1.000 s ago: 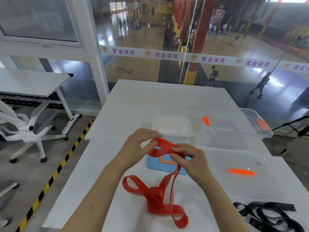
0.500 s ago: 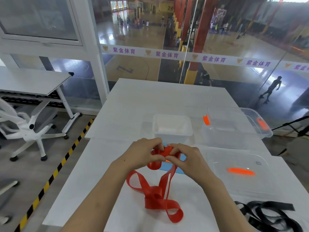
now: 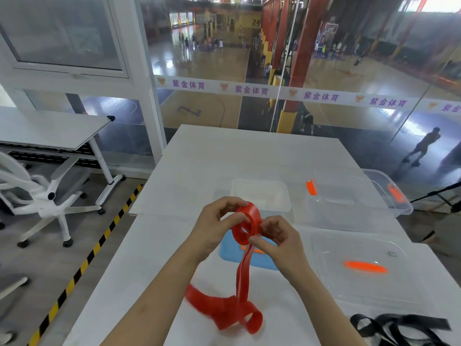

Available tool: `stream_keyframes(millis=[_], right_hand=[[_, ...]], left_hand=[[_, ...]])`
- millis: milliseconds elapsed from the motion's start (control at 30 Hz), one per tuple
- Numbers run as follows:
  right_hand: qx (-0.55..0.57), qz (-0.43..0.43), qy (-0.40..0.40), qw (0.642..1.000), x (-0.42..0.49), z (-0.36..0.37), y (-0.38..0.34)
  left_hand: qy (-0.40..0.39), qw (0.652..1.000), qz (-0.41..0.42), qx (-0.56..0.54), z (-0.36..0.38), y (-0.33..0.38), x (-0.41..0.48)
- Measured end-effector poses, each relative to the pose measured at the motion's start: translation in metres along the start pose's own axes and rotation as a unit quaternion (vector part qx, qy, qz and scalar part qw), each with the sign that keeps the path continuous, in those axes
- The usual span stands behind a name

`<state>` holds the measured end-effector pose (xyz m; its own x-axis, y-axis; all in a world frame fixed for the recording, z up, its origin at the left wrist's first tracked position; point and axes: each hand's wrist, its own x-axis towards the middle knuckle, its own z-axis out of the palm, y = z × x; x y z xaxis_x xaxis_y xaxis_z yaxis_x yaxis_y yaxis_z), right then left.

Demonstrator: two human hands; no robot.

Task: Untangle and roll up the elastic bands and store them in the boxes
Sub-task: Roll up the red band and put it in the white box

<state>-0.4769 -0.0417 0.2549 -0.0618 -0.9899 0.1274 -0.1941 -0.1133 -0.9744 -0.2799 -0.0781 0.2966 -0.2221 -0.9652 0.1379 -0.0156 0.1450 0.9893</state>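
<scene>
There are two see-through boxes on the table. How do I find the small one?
Start at the white table by the big window. Just past the left hand and right hand, which hold the red band, sits the small box. It is milky white with no clips, while the bigger box to its right is clear with orange clips.

a white table [image 3: 249,151] is standing against a glass wall [image 3: 349,71] that is looking down on a sports hall, where daylight is glaring off the wooden court floor [image 3: 212,63]. a white banner [image 3: 249,90] with purple characters is running across the glass. at left, a white-framed window [image 3: 62,38] is sitting above a second white desk [image 3: 50,128]. a white office chair [image 3: 47,196] is standing on the grey floor [image 3: 37,258], and yellow-and-black tape [image 3: 98,245] is running beside the table.
</scene>
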Motion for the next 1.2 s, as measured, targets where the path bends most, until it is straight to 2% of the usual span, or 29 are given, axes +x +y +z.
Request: stream_keyframes(millis=[200, 367, 433, 533, 667, 767, 833, 933, 1067, 1200], right_hand=[[-0.021, -0.037, 0.012, 0.999, 0.010, -0.001, -0.009], [0.030, -0.018, 0.018, 0.999, 0.013, 0.010, -0.009], [0.072, -0.005, 0.041, 0.997, 0.012, 0.017, -0.011], [0.093, -0.001, 0.092, 0.991, 0.016, 0.016, -0.017], [0.053, -0.011, 0.091, 0.994, 0.029, -0.007, -0.020], [-0.067, -0.048, 0.002, 0.997, 0.036, -0.026, -0.023], [-0.140, -0.070, -0.061, 0.986, 0.035, -0.026, -0.028], [-0.166, -0.088, -0.092, 0.978, 0.033, -0.020, -0.031], [-0.034, -0.006, -0.084, 0.996, 0.032, -0.020, -0.028], [-0.025, 0.011, -0.080, 0.996, 0.027, -0.018, -0.022]], left_hand=[[0.024, 1.000, 0.012, -0.014, -0.004, -0.005, 0.007], [0.063, 0.994, 0.013, -0.086, 0.006, -0.001, 0.009], [0.080, 0.989, -0.001, -0.127, 0.010, 0.000, 0.011], [0.059, 0.987, -0.011, -0.149, 0.006, -0.003, 0.014], [-0.023, 0.999, -0.024, -0.022, -0.013, -0.014, 0.015], [-0.068, 0.994, -0.041, 0.078, -0.026, -0.010, 0.019], [-0.118, 0.983, -0.063, 0.128, -0.029, 0.002, 0.021], [-0.170, 0.951, -0.037, 0.256, -0.027, 0.010, 0.023], [-0.125, 0.974, -0.015, 0.189, -0.022, 0.012, 0.016], [-0.093, 0.987, -0.004, 0.130, -0.014, 0.010, 0.011]])
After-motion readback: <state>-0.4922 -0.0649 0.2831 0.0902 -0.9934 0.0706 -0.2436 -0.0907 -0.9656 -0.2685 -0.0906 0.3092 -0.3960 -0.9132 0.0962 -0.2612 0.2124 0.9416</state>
